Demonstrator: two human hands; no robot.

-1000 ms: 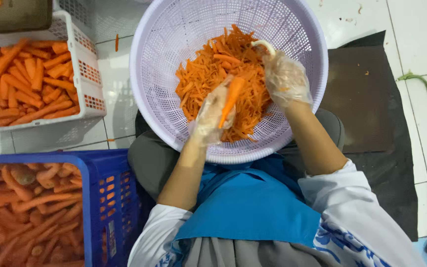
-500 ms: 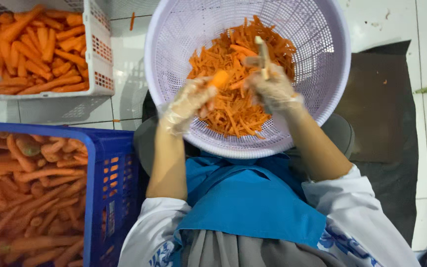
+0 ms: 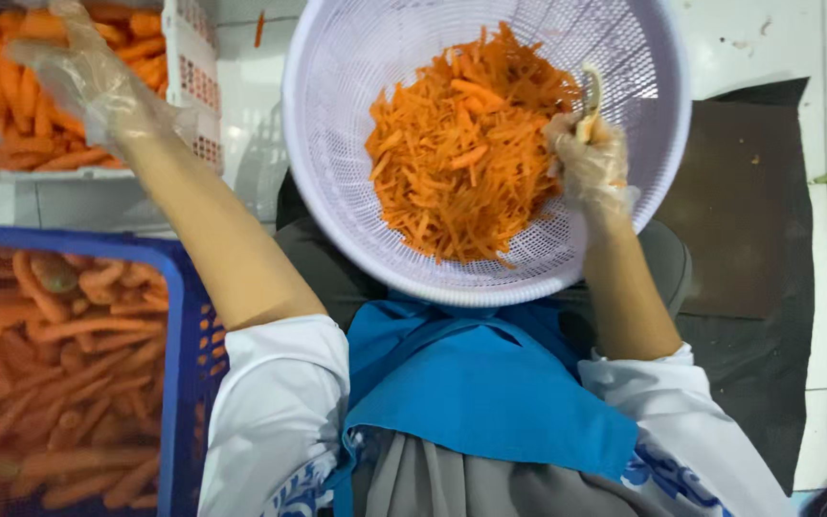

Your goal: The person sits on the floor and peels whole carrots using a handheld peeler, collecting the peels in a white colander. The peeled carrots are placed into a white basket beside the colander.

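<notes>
The left hand (image 3: 88,77), fingers spread loose, hovers over carrots in the white crate (image 3: 189,67) at ten o'clock; the right hand (image 3: 588,165) grips a peeler (image 3: 590,96) over the lilac basket (image 3: 337,86).

A blue crate (image 3: 184,316) of unpeeled carrots (image 3: 40,364) adjoins a dark mat (image 3: 748,239).

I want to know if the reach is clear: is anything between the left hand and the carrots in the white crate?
Nothing visible. The gloved left hand is already over the white crate, right above the peeled carrots, with no lid or object between. The right hand stays at the lilac basket, holding a peeler.
</notes>
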